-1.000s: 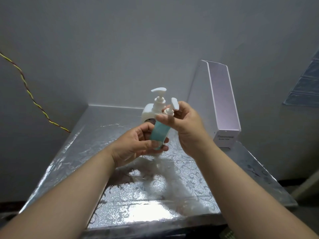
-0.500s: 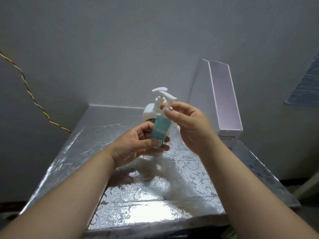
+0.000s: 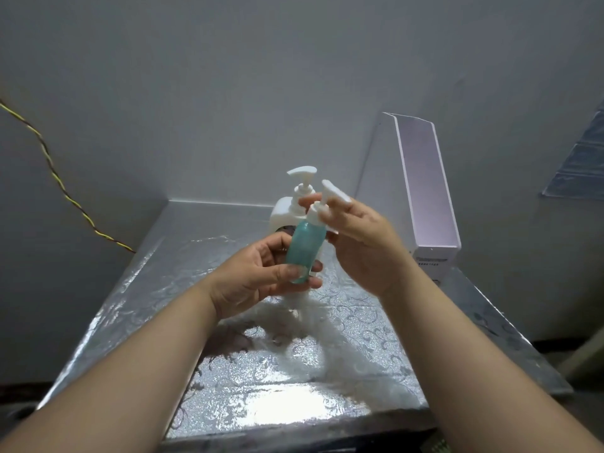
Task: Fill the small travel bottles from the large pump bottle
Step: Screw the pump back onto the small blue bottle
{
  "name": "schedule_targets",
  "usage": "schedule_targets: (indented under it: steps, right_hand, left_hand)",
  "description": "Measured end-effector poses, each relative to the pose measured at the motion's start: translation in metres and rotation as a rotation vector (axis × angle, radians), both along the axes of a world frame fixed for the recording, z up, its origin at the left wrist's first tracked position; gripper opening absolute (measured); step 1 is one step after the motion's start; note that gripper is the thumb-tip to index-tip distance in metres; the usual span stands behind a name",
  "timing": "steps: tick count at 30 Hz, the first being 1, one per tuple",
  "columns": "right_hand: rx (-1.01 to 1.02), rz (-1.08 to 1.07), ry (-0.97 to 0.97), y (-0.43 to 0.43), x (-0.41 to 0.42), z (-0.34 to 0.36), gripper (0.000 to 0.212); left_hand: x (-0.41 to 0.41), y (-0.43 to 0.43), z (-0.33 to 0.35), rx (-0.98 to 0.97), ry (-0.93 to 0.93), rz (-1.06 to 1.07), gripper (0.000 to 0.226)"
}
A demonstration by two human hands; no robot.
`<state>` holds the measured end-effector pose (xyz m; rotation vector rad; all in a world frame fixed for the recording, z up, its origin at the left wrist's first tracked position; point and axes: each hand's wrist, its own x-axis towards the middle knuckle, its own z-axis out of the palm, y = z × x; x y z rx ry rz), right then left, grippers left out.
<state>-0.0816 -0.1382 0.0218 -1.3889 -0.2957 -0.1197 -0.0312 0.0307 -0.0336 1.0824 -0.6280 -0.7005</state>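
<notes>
A small teal travel bottle [image 3: 304,250] with a white pump cap [image 3: 330,197] is held above the table, tilted slightly to the right. My left hand [image 3: 258,276] grips its lower body. My right hand [image 3: 359,237] has its fingers around the white cap at the bottle's neck. Directly behind them stands the large white pump bottle [image 3: 287,210] on the table near the back wall, its lower part hidden by the small bottle and my fingers.
The table [image 3: 228,371] has a shiny silver patterned cover. A tall white box [image 3: 428,197] leans against the wall at the back right. A yellow twisted cable [image 3: 58,184] runs down the left wall.
The small bottle's pump head has turned round under my right fingers, and my right hand has shifted on the cap. My left hand keeps its hold on the bottle's body.
</notes>
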Motion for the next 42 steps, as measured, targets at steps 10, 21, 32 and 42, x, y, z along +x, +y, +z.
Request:
schedule_targets:
  steps: [10, 21, 32, 42]
  right_hand:
    - [-0.047, -0.014, -0.034, -0.001, 0.001, 0.003, 0.025]
    - [-0.069, -0.235, -0.002, 0.004, 0.000, 0.003, 0.015]
    - [-0.140, -0.335, 0.028, 0.005, -0.004, 0.011, 0.015]
    - [-0.546, -0.757, 0.216, -0.037, 0.042, -0.003, 0.031]
  left_hand:
    - [-0.001, 0.001, 0.002, 0.006, -0.007, -0.003, 0.079]
    - [-0.001, 0.000, 0.000, 0.047, -0.056, -0.026, 0.056]
    - [-0.002, -0.008, -0.005, 0.047, -0.112, 0.002, 0.061]
    - [0.008, -0.004, -0.007, 0.063, -0.271, 0.247, 0.063]
